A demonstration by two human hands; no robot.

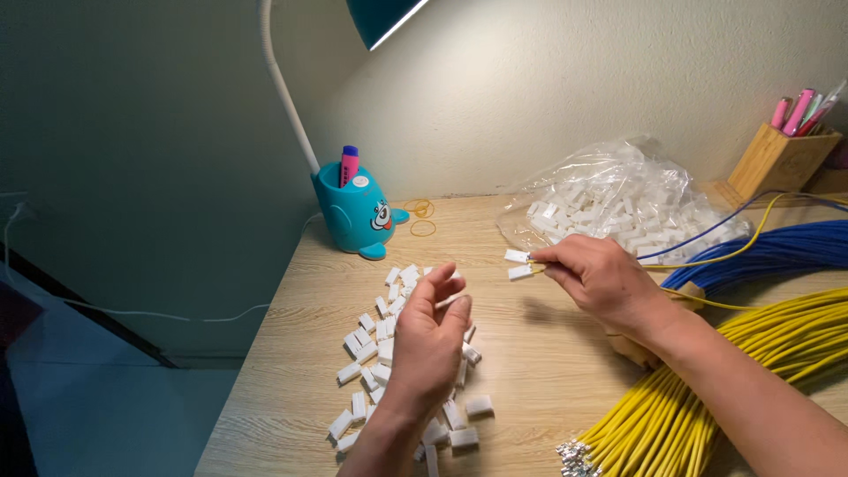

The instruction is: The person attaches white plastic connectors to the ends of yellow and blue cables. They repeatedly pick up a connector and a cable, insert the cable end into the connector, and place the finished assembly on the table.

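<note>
- Wires, yellow [707,397]: thick bundle at 4 o'clock, nearest the viewer, metal-tipped ends fanned toward 6 o'clock; most look bare, so the bulk seems undone.
- Left hand [430,340]: at 6 o'clock over the loose connectors [380,353], fingers gently curled, thumb and forefinger pressed together at the tips; what they pinch, if anything, cannot be told.
- Loose connectors: small white plastic housings scattered on the wooden desk [548,380], from 7 o'clock up to centre.
- Right hand [601,283]: just right of centre, fingertips pinching a wire pair [707,256] (one blue, one yellow) that ends in two white connectors [518,263].
- Judgement: one pair fitted and in hand; large stock remains.
- Blue wire bundle [777,252]: 3 o'clock, behind the yellow.
- Clear bag [618,199]: 1 o'clock, full of white housings.
- Teal pen holder [358,212]: 11 o'clock, rubber bands [421,216] beside it.
</note>
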